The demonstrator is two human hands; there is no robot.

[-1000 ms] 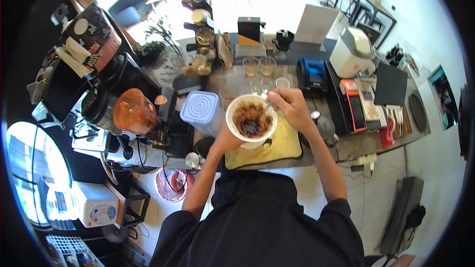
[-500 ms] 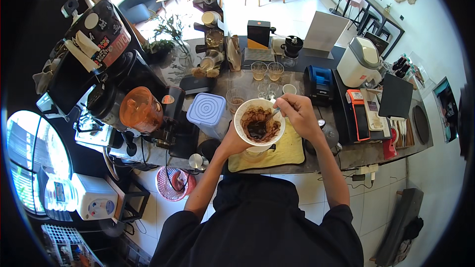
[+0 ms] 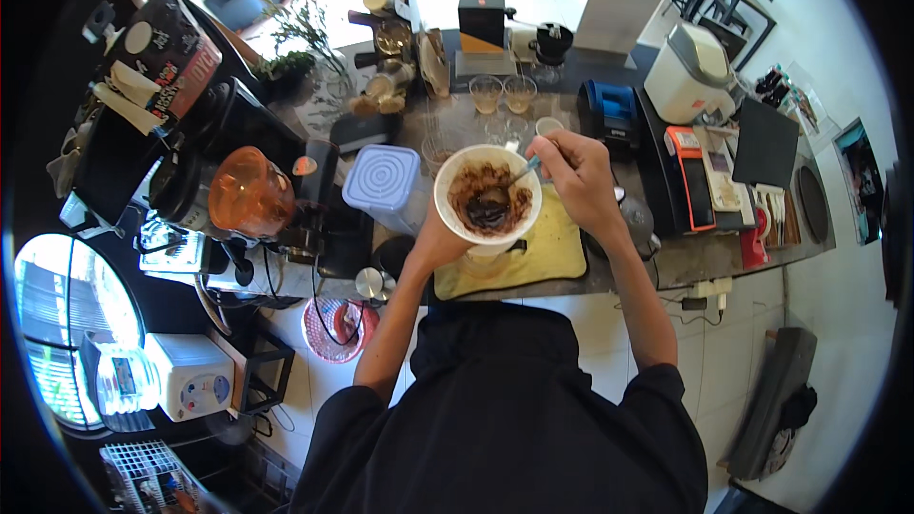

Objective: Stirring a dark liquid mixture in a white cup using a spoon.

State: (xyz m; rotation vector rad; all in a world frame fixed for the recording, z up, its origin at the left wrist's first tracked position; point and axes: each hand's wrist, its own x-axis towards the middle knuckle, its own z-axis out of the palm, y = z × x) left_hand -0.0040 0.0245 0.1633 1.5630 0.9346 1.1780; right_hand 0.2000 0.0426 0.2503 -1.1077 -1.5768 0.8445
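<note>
A white coffee dripper (image 3: 446, 211) is in front of me, its inside walls coated with wet brown coffee grounds (image 3: 487, 205). A dark wet pool lies at the bottom. My left hand (image 3: 444, 246) is closed round its left side, with some fingers hidden beneath. From the right, my right hand (image 3: 576, 176) pinches the handle of a small spoon (image 3: 525, 170), whose lower end dips into the grounds. Beneath the dripper, a yellow cloth (image 3: 552, 257) covers part of the counter. What supports the dripper from below is mostly hidden.
A lidded container (image 3: 383, 178) with a blue-lilac top stands left of the dripper, near a grinder with an orange hopper (image 3: 252, 192). Two glasses (image 3: 502, 93) stand behind. To the right are a blue-black device (image 3: 609, 119), a glass kettle-like vessel (image 3: 636, 221) and an orange-edged card terminal (image 3: 689, 181).
My view has shifted, so the counter sits higher in it. The spoon has swung deeper across the grounds, with my right hand tilted differently. My left hand keeps its hold on the dripper.
</note>
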